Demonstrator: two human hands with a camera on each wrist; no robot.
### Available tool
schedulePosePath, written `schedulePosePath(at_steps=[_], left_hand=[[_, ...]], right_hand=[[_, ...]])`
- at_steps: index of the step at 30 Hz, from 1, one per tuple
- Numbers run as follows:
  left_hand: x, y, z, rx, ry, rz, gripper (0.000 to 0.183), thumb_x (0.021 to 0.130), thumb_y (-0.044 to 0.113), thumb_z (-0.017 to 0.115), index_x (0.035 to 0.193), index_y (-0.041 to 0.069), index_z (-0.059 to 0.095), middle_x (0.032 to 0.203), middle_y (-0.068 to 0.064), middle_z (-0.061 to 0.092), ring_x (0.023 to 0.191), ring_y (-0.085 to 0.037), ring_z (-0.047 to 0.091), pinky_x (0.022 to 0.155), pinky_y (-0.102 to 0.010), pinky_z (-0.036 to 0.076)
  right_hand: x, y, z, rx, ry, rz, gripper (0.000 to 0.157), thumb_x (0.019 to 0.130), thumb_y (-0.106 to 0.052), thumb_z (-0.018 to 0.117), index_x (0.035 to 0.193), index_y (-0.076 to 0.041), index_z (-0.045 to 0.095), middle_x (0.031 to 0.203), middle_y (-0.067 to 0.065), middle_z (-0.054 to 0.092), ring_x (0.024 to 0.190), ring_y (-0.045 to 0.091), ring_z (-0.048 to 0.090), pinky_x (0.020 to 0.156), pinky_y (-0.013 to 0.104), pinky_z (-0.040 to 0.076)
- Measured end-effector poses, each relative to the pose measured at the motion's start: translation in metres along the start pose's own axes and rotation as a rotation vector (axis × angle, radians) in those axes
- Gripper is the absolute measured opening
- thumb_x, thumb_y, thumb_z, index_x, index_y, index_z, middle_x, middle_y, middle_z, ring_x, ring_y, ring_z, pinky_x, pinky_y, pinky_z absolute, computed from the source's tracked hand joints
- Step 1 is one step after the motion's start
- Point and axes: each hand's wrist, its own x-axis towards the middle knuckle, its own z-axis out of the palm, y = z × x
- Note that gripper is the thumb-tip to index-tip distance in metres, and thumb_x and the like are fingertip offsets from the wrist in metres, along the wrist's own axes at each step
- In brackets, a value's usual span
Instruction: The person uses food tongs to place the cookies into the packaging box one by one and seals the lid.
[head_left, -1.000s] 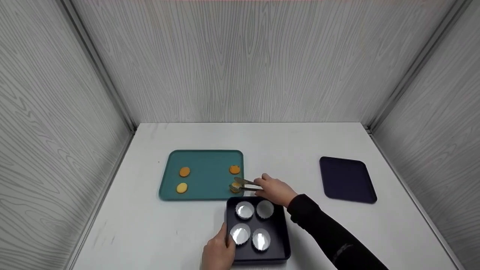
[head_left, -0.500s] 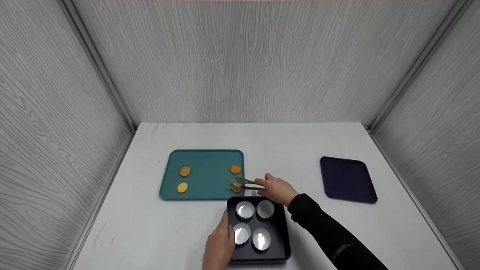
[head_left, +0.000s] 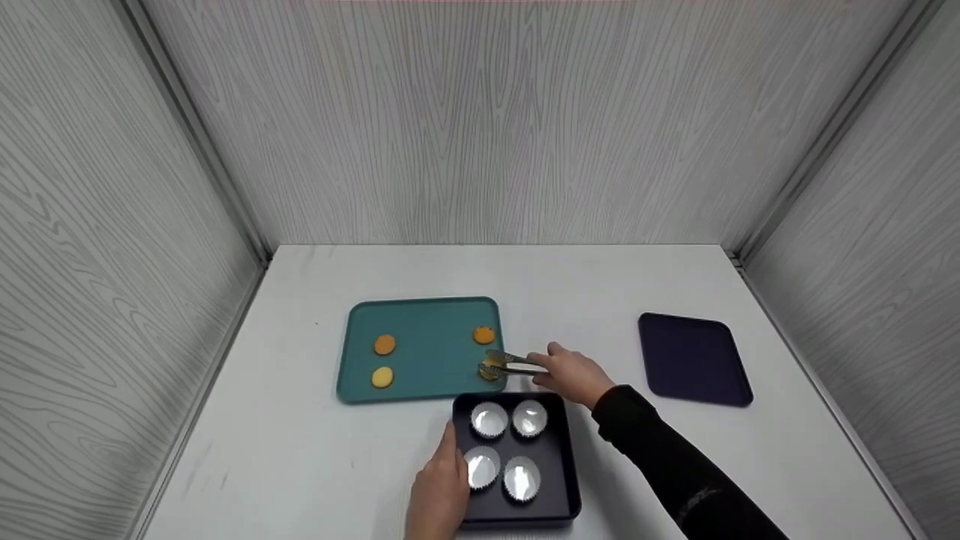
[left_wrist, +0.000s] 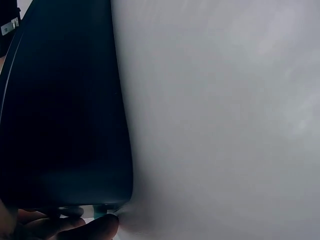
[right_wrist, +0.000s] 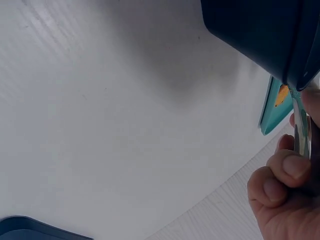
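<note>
My left hand (head_left: 441,484) grips the left wall of a deep dark square pan (head_left: 556,480), its thumb at the rim. Inside the pan sit several silvery paper cupcake liners (head_left: 529,418), two at the back and two in front. Metal tongs (head_left: 527,367) are held in my right hand (head_left: 574,376), just beyond the pan. Their tips straddle a round cookie (head_left: 490,373) in the near right corner of the teal tray (head_left: 435,322), partly hiding it. In the right wrist view the fingers curl round the tongs' handle (right_wrist: 301,132).
Farther back on the teal tray lies an orange cookie (head_left: 484,335). On its left half are another orange cookie (head_left: 384,345) and a yellow one (head_left: 382,377). A flat dark tray (head_left: 694,360) lies at the right. Grey wood-grain walls (head_left: 480,120) enclose the white table (head_left: 285,450).
The teal tray has slid right and turned slightly, its cookies with it. My right hand and the tongs have moved right too. The pan has stayed in place while my left thumb shifted along its rim.
</note>
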Motion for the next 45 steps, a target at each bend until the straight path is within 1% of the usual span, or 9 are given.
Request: schedulePosePath(at_steps=[4, 9, 13, 17, 21, 24, 32, 38, 45], left_hand=[[-0.001, -0.001, 0.0, 0.005, 0.022, 0.01, 0.046, 0.099, 0.004, 0.059, 0.145, -0.002, 0.053, 0.118, -0.021, 0.072, 0.069, -0.033, 0.071, 0.059, -0.046, 0.055], [-0.001, -0.001, -0.001, 0.018, 0.015, 0.022, 0.047, 0.098, 0.002, 0.059, 0.144, -0.004, 0.052, 0.121, -0.021, 0.071, 0.072, -0.031, 0.072, 0.06, -0.044, 0.056], [-0.001, -0.002, 0.0, 0.034, 0.013, 0.028, 0.048, 0.098, 0.002, 0.06, 0.144, -0.005, 0.051, 0.123, -0.021, 0.07, 0.072, -0.03, 0.071, 0.06, -0.042, 0.055], [-0.001, -0.002, 0.0, 0.035, 0.008, 0.014, 0.048, 0.098, 0.002, 0.059, 0.145, -0.004, 0.051, 0.123, -0.02, 0.071, 0.072, -0.03, 0.071, 0.06, -0.042, 0.055], [-0.001, -0.001, -0.001, 0.034, -0.01, -0.004, 0.048, 0.099, 0.003, 0.059, 0.146, -0.004, 0.051, 0.123, -0.021, 0.07, 0.07, -0.03, 0.071, 0.059, -0.043, 0.054], [0.0, 0.0, -0.001, 0.032, -0.019, -0.014, 0.048, 0.099, 0.004, 0.058, 0.146, -0.003, 0.051, 0.121, -0.021, 0.071, 0.067, -0.03, 0.069, 0.058, -0.044, 0.053], [-0.001, -0.002, 0.0, 0.023, -0.006, -0.01, 0.049, 0.099, 0.003, 0.059, 0.146, -0.002, 0.051, 0.118, -0.02, 0.072, 0.064, -0.029, 0.067, 0.056, -0.044, 0.052], [-0.001, -0.002, 0.001, 0.026, 0.005, -0.001, 0.048, 0.099, 0.003, 0.059, 0.146, -0.002, 0.051, 0.121, -0.019, 0.071, 0.066, -0.029, 0.069, 0.056, -0.043, 0.052], [-0.001, -0.002, 0.001, 0.01, 0.004, -0.007, 0.046, 0.1, 0.004, 0.058, 0.145, -0.002, 0.052, 0.122, -0.019, 0.071, 0.074, -0.031, 0.072, 0.061, -0.044, 0.055]], right_hand=[[0.0, 0.002, 0.001, 0.028, 0.005, 0.0, 0.036, 0.096, -0.022, 0.073, 0.128, -0.009, 0.067, 0.086, 0.006, 0.048, 0.062, 0.017, 0.046, 0.057, 0.036, 0.04], [0.002, 0.002, 0.001, 0.049, 0.002, 0.011, 0.036, 0.097, -0.023, 0.073, 0.129, -0.009, 0.066, 0.087, 0.005, 0.048, 0.064, 0.016, 0.048, 0.058, 0.036, 0.043], [0.004, 0.0, 0.0, 0.065, -0.005, 0.02, 0.034, 0.097, -0.022, 0.072, 0.127, -0.009, 0.068, 0.085, 0.005, 0.047, 0.064, 0.016, 0.047, 0.057, 0.035, 0.041], [0.006, -0.001, 0.001, 0.065, -0.012, 0.004, 0.027, 0.096, -0.019, 0.073, 0.121, -0.008, 0.071, 0.082, 0.006, 0.049, 0.063, 0.018, 0.044, 0.057, 0.035, 0.039], [0.008, -0.002, 0.003, 0.075, -0.017, 0.033, 0.023, 0.094, -0.019, 0.075, 0.116, -0.011, 0.074, 0.082, 0.004, 0.055, 0.066, 0.018, 0.048, 0.059, 0.038, 0.044], [0.008, -0.002, 0.005, 0.081, 0.001, 0.049, 0.022, 0.092, -0.019, 0.076, 0.114, -0.013, 0.076, 0.083, 0.002, 0.06, 0.069, 0.018, 0.054, 0.063, 0.041, 0.048], [0.003, -0.001, 0.009, 0.072, 0.092, -0.014, 0.027, 0.089, -0.018, 0.08, 0.115, -0.012, 0.077, 0.087, 0.003, 0.066, 0.078, 0.023, 0.065, 0.069, 0.043, 0.053], [-0.003, 0.001, 0.011, 0.083, 0.131, -0.058, 0.029, 0.089, -0.017, 0.08, 0.117, -0.012, 0.077, 0.088, 0.003, 0.067, 0.077, 0.023, 0.065, 0.068, 0.043, 0.053], [-0.008, 0.003, 0.012, 0.079, 0.181, -0.125, 0.028, 0.089, -0.016, 0.08, 0.117, -0.011, 0.077, 0.089, 0.003, 0.068, 0.075, 0.02, 0.066, 0.067, 0.039, 0.054]])
